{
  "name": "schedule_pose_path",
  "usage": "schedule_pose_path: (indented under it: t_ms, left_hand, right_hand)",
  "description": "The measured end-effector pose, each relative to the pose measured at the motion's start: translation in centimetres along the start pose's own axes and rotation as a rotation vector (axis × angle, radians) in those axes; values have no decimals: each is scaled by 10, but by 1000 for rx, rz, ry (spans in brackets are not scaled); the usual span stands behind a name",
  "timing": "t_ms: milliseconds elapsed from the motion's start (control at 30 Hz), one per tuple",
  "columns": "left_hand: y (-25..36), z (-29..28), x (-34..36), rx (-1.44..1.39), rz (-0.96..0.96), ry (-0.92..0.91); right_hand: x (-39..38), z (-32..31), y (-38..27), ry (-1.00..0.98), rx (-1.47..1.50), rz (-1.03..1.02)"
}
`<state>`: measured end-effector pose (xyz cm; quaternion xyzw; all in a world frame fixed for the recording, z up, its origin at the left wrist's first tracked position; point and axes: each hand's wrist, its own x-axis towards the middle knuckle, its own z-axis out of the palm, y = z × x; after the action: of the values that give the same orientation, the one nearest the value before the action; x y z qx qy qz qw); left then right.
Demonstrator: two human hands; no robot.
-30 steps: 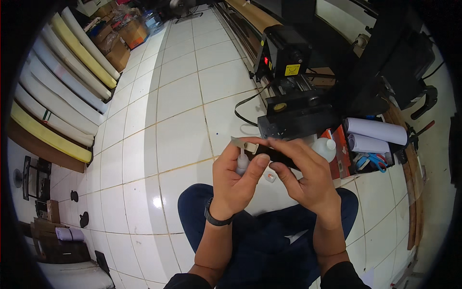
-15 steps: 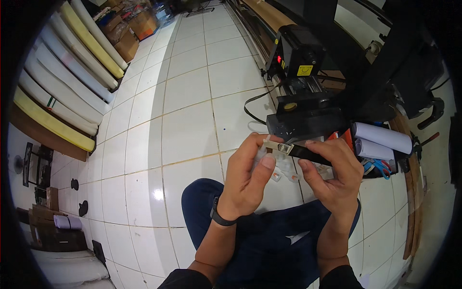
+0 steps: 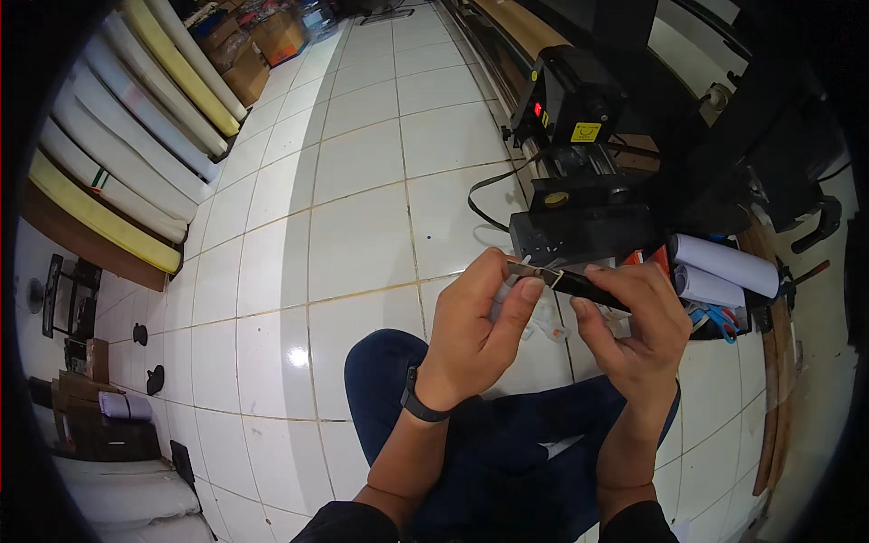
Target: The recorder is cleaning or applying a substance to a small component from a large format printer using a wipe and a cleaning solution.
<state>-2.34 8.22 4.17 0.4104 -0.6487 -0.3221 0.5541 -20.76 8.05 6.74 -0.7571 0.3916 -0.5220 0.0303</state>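
Between my two hands is a slim black-handled cutter knife [image 3: 588, 290] with a flat metal front end. My right hand [image 3: 638, 321] grips its black handle between thumb and fingers. My left hand [image 3: 471, 330], with a dark band on the wrist, pinches the metal end between thumb and forefinger. A bit of white material shows by the left fingertips; its kind is unclear. Small white pieces [image 3: 550, 324], partly hidden by my hands, lie on the floor just beyond them.
A black machine [image 3: 579, 100] with a red light stands ahead right. Near my right hand are white rolls [image 3: 724, 258] and blue-handled scissors [image 3: 720, 321]. Long white and yellow rolls [image 3: 104, 213] line the left side. White tiles [image 3: 358, 240] cover the floor.
The knife has turned slightly in my hands, and my left thumb has shifted up onto its metal end. More of the white pieces are now covered. The view has shifted a little.
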Motion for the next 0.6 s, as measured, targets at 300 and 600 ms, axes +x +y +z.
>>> schedule_pose_path:
  t_ms: [300,600]
  left_hand:
    - [-1,-3,-2,41,23,3]
    - [0,1,3,56,106,13]
  right_hand:
    - [0,0,-3,-10,-16,0]
    - [1,-2,-2,-25,-10,5]
